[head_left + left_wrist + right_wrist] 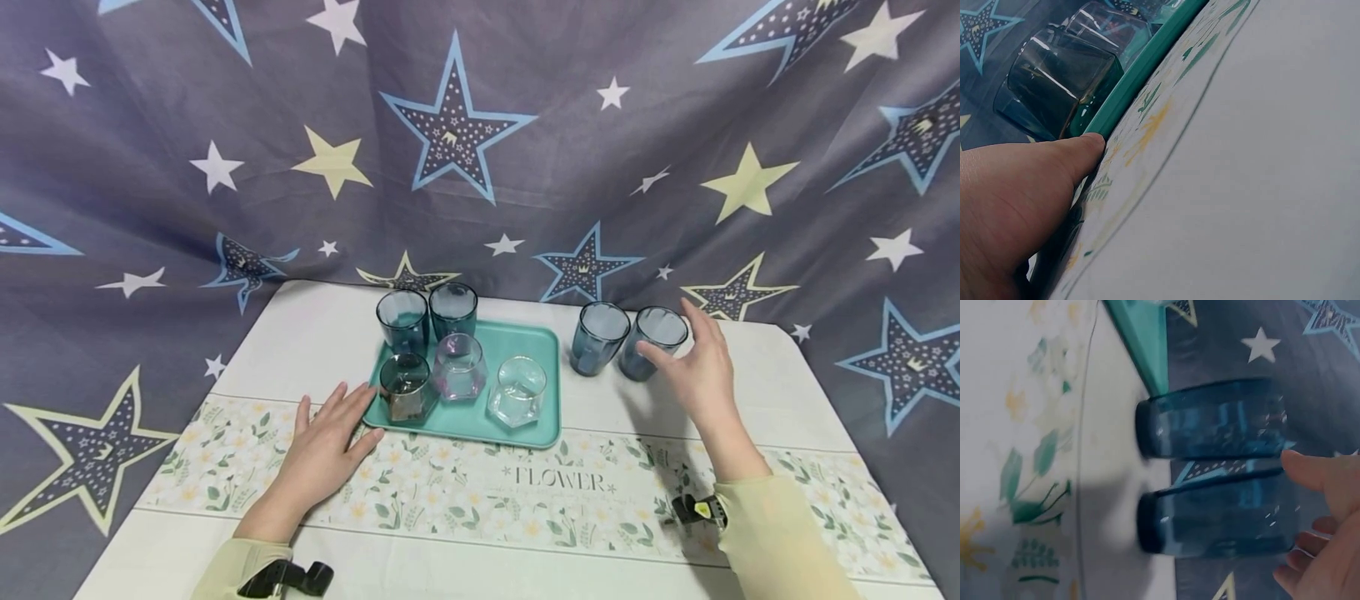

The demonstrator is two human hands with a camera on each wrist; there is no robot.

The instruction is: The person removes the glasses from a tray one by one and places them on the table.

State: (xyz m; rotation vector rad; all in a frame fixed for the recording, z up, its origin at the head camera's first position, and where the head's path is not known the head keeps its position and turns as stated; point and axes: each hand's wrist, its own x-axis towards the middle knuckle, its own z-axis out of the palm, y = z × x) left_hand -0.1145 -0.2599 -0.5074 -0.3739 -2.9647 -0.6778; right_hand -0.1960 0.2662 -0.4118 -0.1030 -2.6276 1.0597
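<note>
My left hand (pixel 322 458) lies with spread fingers at the near left corner of the teal tray (pixel 468 430); in the left wrist view its thumb (pixel 1088 150) touches the tray's rim. My right hand (pixel 701 375) spans the right-hand blue glass (pixel 647 358), thumb on one side and fingers on the other. In the right wrist view small gaps show between the hand and this glass (pixel 1222 519). A matching blue glass (pixel 596 346) stands just to its left. Both are upright on the table, right of the tray.
On the tray stand two blue glasses (pixel 405 329) (pixel 454 312) at the back left, a smoky glass (pixel 406 392), a pinkish glass (pixel 459 375) and a clear glass (pixel 517 396). A star-patterned curtain (pixel 570 167) hangs behind the table (pixel 420 558) with its flowered strip (pixel 480 500).
</note>
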